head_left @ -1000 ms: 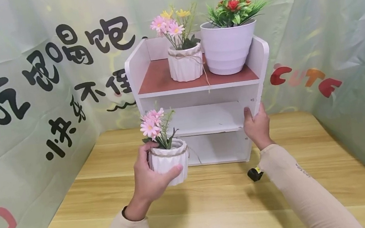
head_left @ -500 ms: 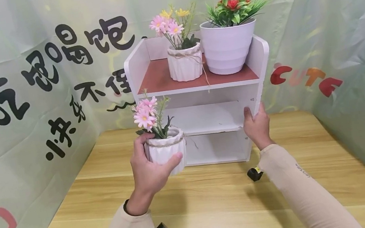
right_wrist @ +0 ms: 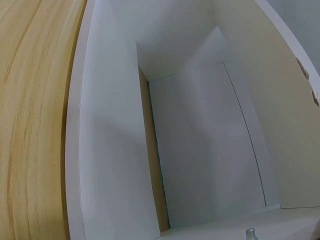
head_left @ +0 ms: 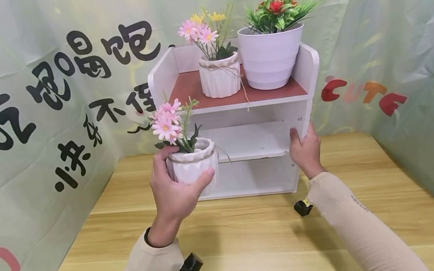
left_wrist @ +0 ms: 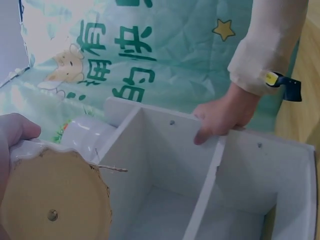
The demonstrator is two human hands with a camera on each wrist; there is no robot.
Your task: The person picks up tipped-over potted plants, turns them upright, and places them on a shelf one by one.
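Observation:
My left hand [head_left: 172, 196] holds a small white flowerpot [head_left: 192, 169] around its side, raised in front of the shelf's left part. Pink artificial flowers [head_left: 167, 126] stand in this pot and twine circles its rim. The left wrist view shows the pot's tan underside [left_wrist: 55, 192] with a small hole. My right hand [head_left: 305, 151] grips the right side panel of a white shelf [head_left: 234, 106], thumb on the inner face; the outer fingers are mostly hidden. On the shelf's red-brown top [head_left: 183, 91] sit a matching pot [head_left: 220, 78] with pink and yellow flowers and a larger white pot [head_left: 273, 58] with a green, red-flowered plant.
The shelf stands on a wooden table [head_left: 248, 242]. Below its top are two compartments, divided by a middle board [head_left: 251, 142]. Printed cloth [head_left: 41, 40] hangs around the back and sides. A camera [head_left: 191, 265] is strapped at the left wrist.
My left hand has lifted the pink-flowered pot upward and slightly left, away from the tabletop. My right hand stays on the shelf's side panel, and the other pots have not moved.

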